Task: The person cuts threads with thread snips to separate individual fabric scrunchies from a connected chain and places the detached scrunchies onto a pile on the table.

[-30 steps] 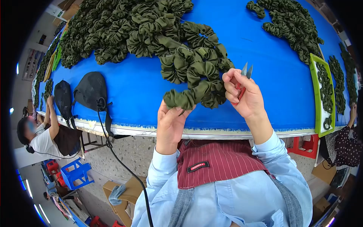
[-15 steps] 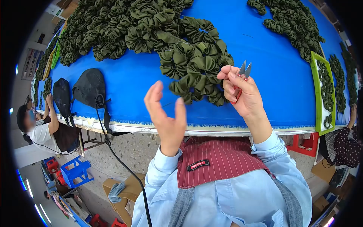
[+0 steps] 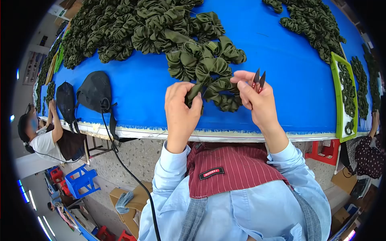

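Observation:
My left hand point(image 3: 181, 106) is closed on a dark green scrunchie point(image 3: 192, 95), thumb and fingers pinching its gathered cloth. In my right hand point(image 3: 260, 102) sit small red-handled thread snips point(image 3: 258, 81), their dark blades pointing up and slightly parted. The thumb and forefinger of that hand come close to another green scrunchie point(image 3: 223, 96); whether they touch it I cannot tell. More scrunchies point(image 3: 213, 66) lie just beyond both hands and run into a large heap point(image 3: 120, 28) at the back left.
A blue-covered table point(image 3: 281, 108) spreads in front of me. Two black bags point(image 3: 94, 92) and a cable lie to the left. At the right are a green-rimmed tray point(image 3: 335, 96) and a second scrunchie pile point(image 3: 309, 28). A person point(image 3: 44, 134) works at the left edge.
My left hand has moved forward and right from the air and taken hold of a scrunchie. The near scrunchies have shifted. My right hand, still with the snips, has turned slightly.

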The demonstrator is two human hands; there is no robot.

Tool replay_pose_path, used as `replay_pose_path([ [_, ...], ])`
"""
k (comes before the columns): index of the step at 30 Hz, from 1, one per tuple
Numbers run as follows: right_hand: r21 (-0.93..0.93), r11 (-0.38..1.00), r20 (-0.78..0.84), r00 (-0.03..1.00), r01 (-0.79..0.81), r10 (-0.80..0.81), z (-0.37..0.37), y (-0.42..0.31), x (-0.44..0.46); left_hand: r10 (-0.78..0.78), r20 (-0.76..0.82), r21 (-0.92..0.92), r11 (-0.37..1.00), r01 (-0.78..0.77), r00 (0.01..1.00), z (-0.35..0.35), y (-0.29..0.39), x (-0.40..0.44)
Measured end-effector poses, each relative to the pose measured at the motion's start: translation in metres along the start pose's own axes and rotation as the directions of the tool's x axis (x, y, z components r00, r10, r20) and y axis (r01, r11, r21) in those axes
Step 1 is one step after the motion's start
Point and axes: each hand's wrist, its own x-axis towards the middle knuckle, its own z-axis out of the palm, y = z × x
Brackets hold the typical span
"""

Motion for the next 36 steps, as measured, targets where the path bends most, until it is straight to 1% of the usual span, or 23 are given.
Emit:
replay_pose_path([
  [1, -0.14, 0.988, 0.067, 0.996, 0.059, -0.05, 0.001, 0.004, -0.002, -0.135, 0.059, -0.213, 0.966, 0.144, 0.989, -0.005, 0.002, -0.003],
  [2, -0.271, 0.954, 0.14, 0.986, 0.127, -0.092, 0.002, 0.008, -0.004, -0.25, 0.143, -0.405, 0.868, 0.287, 0.958, -0.009, 0.004, -0.005],
  [3, -0.392, 0.897, 0.217, 0.968, 0.203, -0.124, 0.003, 0.012, -0.006, -0.338, 0.246, -0.566, 0.711, 0.418, 0.908, -0.013, 0.006, -0.007],
  [4, -0.499, 0.82, 0.295, 0.944, 0.282, -0.145, 0.003, 0.014, -0.007, -0.394, 0.363, -0.683, 0.505, 0.528, 0.845, -0.014, 0.007, -0.008],
  [5, -0.497, 0.822, 0.296, 0.945, 0.279, -0.142, 0.005, 0.015, -0.007, -0.397, 0.363, -0.68, 0.505, 0.531, 0.843, -0.015, 0.006, -0.01],
  [9, -0.695, 0.657, 0.321, 0.944, 0.292, -0.08, 0.01, 0.01, -0.008, -0.415, 0.426, -0.78, 0.282, 0.559, 0.804, -0.01, 0.0, -0.016],
  [15, -0.696, 0.643, 0.35, 0.933, 0.319, -0.085, 0.012, 0.011, -0.015, -0.42, 0.451, -0.779, 0.247, 0.577, 0.788, -0.004, -0.01, -0.023],
  [19, -0.815, 0.266, 0.452, 0.852, 0.515, -0.263, 0.019, 0.02, -0.02, -0.444, 0.265, -0.803, 0.389, 0.451, 0.856, -0.001, -0.007, -0.026],
  [20, -0.815, 0.266, 0.452, 0.852, 0.515, -0.263, 0.019, 0.022, -0.019, -0.444, 0.265, -0.803, 0.389, 0.451, 0.856, -0.001, -0.006, -0.027],
  [24, -0.818, 0.275, 0.409, 0.848, 0.505, -0.338, 0.011, 0.032, -0.015, -0.375, 0.238, -0.605, 0.664, 0.439, 0.896, -0.005, 0.005, -0.036],
  [25, -0.818, 0.275, 0.41, 0.848, 0.505, -0.337, 0.009, 0.031, -0.016, -0.377, 0.238, -0.605, 0.663, 0.44, 0.895, -0.005, 0.005, -0.036],
  [27, -0.841, 0.273, 0.376, 0.868, 0.466, -0.325, 0.005, 0.025, -0.018, -0.29, 0.097, -0.449, 0.841, 0.302, 0.952, -0.005, 0.002, -0.035],
  [29, -0.864, 0.27, 0.339, 0.886, 0.426, -0.315, 0.0, 0.02, -0.019, -0.163, -0.02, -0.249, 0.956, 0.153, 0.986, -0.004, 0.0, -0.033],
  [35, -0.874, 0.278, 0.308, 0.897, 0.399, -0.318, -0.014, 0.018, -0.019, -0.168, -0.09, -0.216, 0.966, 0.145, 0.982, -0.007, 0.001, -0.033],
  [36, -0.864, 0.309, 0.295, 0.897, 0.398, -0.33, -0.009, 0.019, -0.021, -0.166, -0.096, -0.216, 0.966, 0.142, 0.981, -0.007, 0.002, -0.034],
])
